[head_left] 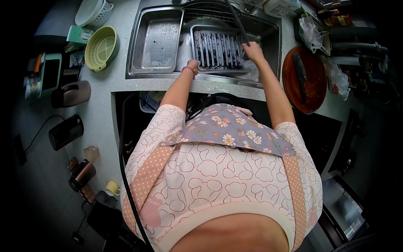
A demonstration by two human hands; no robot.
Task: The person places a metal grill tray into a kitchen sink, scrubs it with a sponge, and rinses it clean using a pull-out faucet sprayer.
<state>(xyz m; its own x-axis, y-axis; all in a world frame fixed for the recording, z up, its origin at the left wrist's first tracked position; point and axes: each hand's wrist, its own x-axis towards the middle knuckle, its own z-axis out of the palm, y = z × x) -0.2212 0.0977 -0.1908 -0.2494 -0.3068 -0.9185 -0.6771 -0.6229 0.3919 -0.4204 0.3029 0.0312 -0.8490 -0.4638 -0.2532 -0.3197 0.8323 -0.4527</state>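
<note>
A metal tray with raised ridges and dark, wet-looking patches lies in the right part of the sink. At its near left corner my left hand is closed on the rim, with the fingertips hidden. My right hand is closed round the lower end of a dark faucet hose, above the tray's right edge. The hose comes down from the far side of the sink. Whether water is running from it I cannot make out. To the left, a perforated metal tray sits in the sink.
Right of the sink a cleaver lies on a round brown cutting board. A green colander, a white basket and a kettle stand on the left counter. A dark wire rack is behind the ridged tray.
</note>
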